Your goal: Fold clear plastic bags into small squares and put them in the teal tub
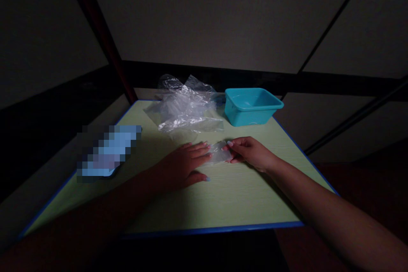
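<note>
Currently, the person's right hand [250, 153] pinches the right end of a small, flat, translucent plastic piece [219, 153] between the thumb and the fingers, its forearm reaching in from the lower right. The left hand [188, 163] lies palm down and spread, its fingertips at the left end of that same piece and its thumb held apart from the other 4 fingers, nearer the person. The piece thus sits between the 2 hands, over the middle of a pale green rectangular table [242, 199] with a blue edge.

Just beyond the hands, toward the far side of the table, rises a loose, crumpled heap of clear, shiny plastic film [188, 108]; how many separate pieces make it up cannot be told. To the right of the heap, near the far right corner, stands an upright turquoise plastic tub [250, 115] with a rimmed, open top and rounded corners. Near the left edge of the table, well apart from the tub, lies a light blue object [111, 151] blurred into squares, so its kind cannot be made out. Behind the table stand dim, greyish wall panels [207, 17] crossed by dark strips.
</note>
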### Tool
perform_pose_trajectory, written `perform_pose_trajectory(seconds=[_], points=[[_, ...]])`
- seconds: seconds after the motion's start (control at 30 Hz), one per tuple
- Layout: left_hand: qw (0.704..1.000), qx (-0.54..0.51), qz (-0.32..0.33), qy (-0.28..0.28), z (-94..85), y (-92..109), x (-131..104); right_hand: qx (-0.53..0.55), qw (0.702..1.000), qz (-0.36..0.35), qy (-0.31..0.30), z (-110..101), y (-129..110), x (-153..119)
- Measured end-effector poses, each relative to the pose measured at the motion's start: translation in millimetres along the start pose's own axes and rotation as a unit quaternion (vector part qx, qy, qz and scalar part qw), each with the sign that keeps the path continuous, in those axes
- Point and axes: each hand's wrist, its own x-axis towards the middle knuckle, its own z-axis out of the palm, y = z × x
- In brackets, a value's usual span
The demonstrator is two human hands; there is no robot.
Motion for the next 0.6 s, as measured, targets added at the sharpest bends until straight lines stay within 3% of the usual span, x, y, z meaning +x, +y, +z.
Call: perform_pose_trajectory(seconds=[0.27,0.6], points=[[1.000,-0.013,0.017,0.018,-7.2,-4.2,0.6,-0.009,1.000,0.004,0.028,-2.8,-1.7,0.0],[0.998,-0.017,0.040,0.055,-3.9,2.2,3.0,-0.020,0.998,-0.004,0.053,-4.8,-8.1,-1.2]])
